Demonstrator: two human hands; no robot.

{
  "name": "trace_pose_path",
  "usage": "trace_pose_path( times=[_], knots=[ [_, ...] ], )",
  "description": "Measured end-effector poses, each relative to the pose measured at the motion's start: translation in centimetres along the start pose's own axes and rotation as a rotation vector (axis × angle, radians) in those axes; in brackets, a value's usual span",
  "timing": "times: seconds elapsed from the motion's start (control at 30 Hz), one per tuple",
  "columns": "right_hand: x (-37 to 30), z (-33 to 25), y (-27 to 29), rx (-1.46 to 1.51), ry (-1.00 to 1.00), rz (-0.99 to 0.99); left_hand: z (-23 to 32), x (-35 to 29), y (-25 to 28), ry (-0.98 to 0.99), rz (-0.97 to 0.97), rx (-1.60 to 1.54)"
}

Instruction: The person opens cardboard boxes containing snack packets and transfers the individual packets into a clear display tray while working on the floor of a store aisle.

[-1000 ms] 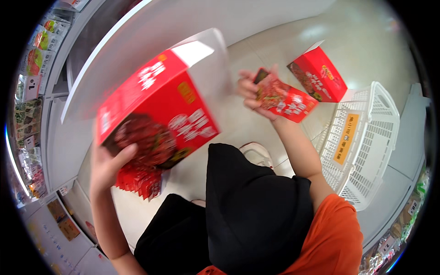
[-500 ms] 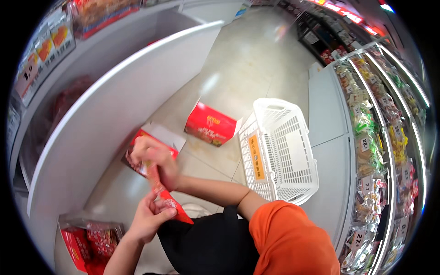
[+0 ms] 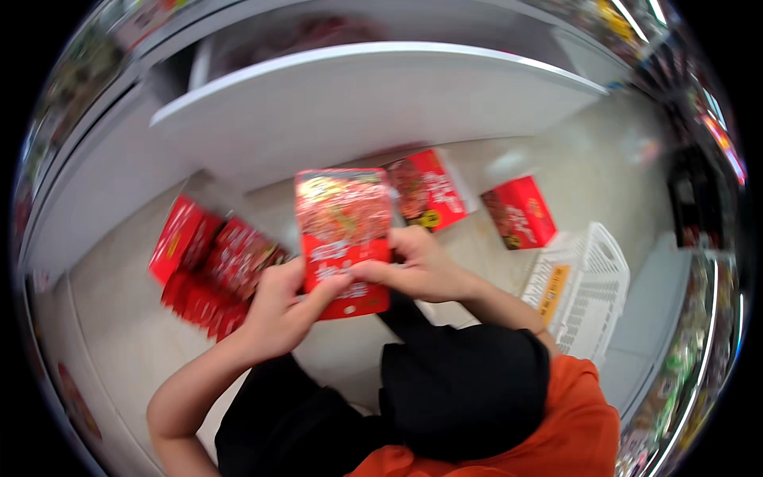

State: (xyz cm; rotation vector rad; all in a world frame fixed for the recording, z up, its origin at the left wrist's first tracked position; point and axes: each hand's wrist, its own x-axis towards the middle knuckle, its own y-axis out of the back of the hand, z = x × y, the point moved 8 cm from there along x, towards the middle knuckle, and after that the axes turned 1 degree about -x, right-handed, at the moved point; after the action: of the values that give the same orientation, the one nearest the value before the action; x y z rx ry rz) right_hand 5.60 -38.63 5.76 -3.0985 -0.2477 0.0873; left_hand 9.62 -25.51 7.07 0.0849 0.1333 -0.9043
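Between my two hands a flat red food pouch (image 3: 343, 219) is held up in front of me, with a picture of food on its upper part. My left hand (image 3: 288, 306) grips its lower left side, the thumb lying across the front. From the right, my right hand (image 3: 421, 266) holds the lower edge, its thumb tip close to the left one. Left of the hands, several red pouches (image 3: 242, 262) lie piled on the floor, some in a clear wrapper or box. Behind the held pouch, a red box (image 3: 433, 191) is partly hidden.
A white drawer (image 3: 366, 103) stands pulled out across the far side, with blurred reddish packs inside. Another red box (image 3: 520, 213) rests on the floor to the right, next to a white plastic basket (image 3: 592, 290). Shelves with packaged goods (image 3: 675, 389) line the right edge.
My view has swung left, so the drawer now runs across the top. The pouch, held edge-on and tilted before, is now upright and faces me, both hands at its lower end.
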Motion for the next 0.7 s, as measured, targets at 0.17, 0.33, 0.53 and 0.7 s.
trace_pose_path(
  times=[0.17, 0.33, 0.53, 0.7],
  knots=[
    [1.1, 1.9, -5.9, 0.025, -0.138, -0.238, -4.5, -5.0, 2.4, 0.003, 0.170, -0.057],
    [-0.1, 5.0, -8.7, 0.038, -0.272, -0.382, -8.7, -7.6, 1.5, -0.004, 0.211, -0.418],
    [-0.9, 8.1, -10.1, 0.277, -0.601, -0.404, -11.7, -9.2, -0.1, 0.103, 0.147, -0.576],
    [-1.9, 10.1, -10.6, 0.224, -0.735, -0.435, -13.7, -10.3, -0.5, 0.135, 0.095, -0.367]
  ],
)
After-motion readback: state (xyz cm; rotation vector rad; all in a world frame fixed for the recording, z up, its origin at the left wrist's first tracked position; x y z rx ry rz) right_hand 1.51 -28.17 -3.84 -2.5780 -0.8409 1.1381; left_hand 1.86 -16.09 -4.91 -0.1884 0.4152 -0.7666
